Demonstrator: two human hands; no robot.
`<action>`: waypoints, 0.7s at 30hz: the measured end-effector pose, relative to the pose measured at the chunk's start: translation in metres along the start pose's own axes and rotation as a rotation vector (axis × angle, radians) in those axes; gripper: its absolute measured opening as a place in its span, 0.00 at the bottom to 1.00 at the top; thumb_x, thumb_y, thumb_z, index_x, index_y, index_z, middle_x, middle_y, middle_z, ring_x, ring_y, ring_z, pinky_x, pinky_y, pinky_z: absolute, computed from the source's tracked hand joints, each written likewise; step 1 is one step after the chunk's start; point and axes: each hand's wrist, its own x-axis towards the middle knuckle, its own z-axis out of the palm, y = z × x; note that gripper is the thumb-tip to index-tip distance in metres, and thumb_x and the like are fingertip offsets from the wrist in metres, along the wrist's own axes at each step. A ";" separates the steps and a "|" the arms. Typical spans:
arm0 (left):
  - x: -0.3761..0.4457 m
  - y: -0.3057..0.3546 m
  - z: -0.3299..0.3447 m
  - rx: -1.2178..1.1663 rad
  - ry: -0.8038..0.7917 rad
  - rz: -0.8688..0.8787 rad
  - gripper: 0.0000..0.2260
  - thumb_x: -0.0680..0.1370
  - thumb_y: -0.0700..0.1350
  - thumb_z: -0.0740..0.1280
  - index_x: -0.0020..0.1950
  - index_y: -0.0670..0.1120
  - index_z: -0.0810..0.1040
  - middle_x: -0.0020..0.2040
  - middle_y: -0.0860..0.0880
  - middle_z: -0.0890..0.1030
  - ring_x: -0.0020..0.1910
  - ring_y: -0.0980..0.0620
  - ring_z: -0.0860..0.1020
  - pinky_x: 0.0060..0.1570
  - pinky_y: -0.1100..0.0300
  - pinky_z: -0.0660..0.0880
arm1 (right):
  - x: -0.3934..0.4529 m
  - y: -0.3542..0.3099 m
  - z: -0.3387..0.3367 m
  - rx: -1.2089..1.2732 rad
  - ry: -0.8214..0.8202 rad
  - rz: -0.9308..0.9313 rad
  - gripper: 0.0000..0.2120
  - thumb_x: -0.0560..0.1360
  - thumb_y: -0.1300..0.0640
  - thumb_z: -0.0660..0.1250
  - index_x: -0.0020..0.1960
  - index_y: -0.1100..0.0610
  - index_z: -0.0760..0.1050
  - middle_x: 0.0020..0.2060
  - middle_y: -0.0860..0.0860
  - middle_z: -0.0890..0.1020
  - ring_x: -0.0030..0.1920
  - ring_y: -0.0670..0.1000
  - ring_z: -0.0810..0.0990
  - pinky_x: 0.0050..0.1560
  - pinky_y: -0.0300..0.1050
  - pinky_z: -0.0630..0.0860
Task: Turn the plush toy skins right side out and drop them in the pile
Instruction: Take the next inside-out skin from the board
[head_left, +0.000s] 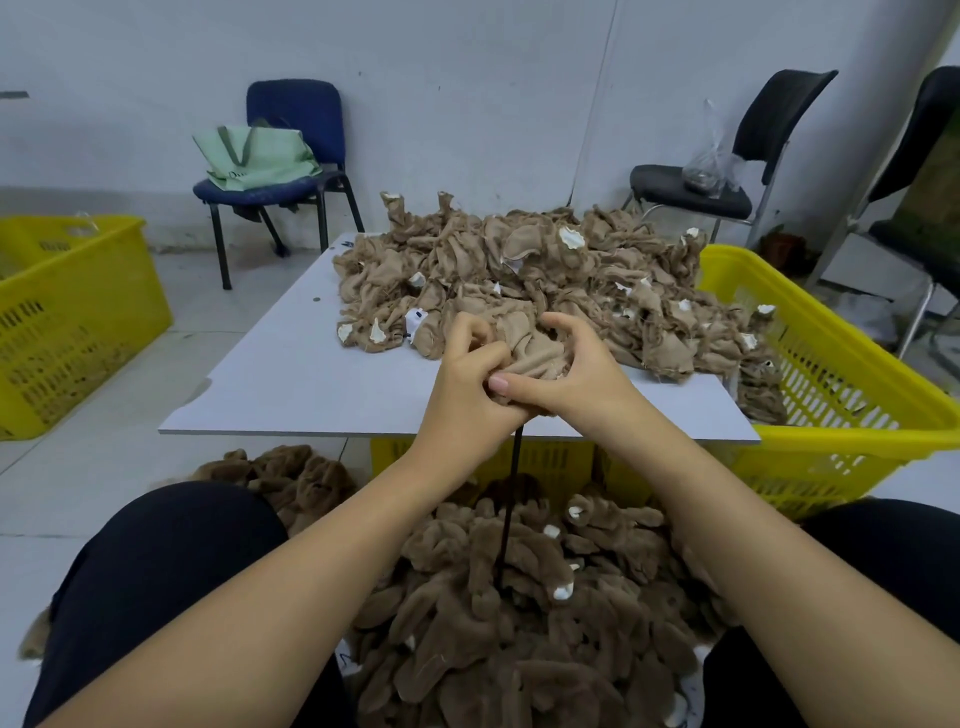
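Observation:
Both hands work one tan plush skin (535, 351) just above the near edge of the white board (291, 374). My left hand (467, 374) grips its lower left part with curled fingers. My right hand (571, 369) pinches it from the right, thumb pointing left. A thin dark rod (511, 493) runs down from under the hands between my knees. Behind, a heap of inside-out tan skins (545, 270) covers the board's far right. Below, between my legs, lies the pile of fluffy brown turned skins (519, 613).
A yellow crate (852, 384) stands at the right with skins spilling into it, another yellow crate (67, 322) at the left. A blue chair with a green bag (260, 156) stands by the wall, with black chairs (727, 171) at the back right.

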 end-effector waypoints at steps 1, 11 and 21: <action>0.001 0.000 -0.001 -0.013 -0.016 -0.015 0.20 0.65 0.38 0.78 0.34 0.45 0.64 0.46 0.48 0.64 0.40 0.59 0.64 0.37 0.70 0.63 | 0.000 0.000 0.001 0.021 0.001 -0.002 0.43 0.64 0.51 0.84 0.72 0.51 0.65 0.59 0.39 0.73 0.51 0.24 0.74 0.44 0.29 0.78; -0.001 0.006 -0.010 -0.047 -0.123 -0.201 0.20 0.68 0.32 0.76 0.58 0.40 0.78 0.61 0.45 0.66 0.60 0.45 0.70 0.47 0.64 0.69 | 0.002 0.002 0.012 -0.052 0.081 -0.115 0.39 0.62 0.53 0.83 0.67 0.50 0.68 0.64 0.53 0.72 0.67 0.53 0.74 0.65 0.57 0.75; 0.000 0.013 -0.023 0.101 -0.217 -0.087 0.20 0.68 0.41 0.73 0.61 0.46 0.80 0.58 0.48 0.69 0.59 0.48 0.68 0.61 0.45 0.70 | -0.002 0.002 0.015 -0.003 0.076 -0.092 0.31 0.66 0.54 0.82 0.63 0.53 0.70 0.60 0.54 0.77 0.60 0.52 0.79 0.59 0.55 0.80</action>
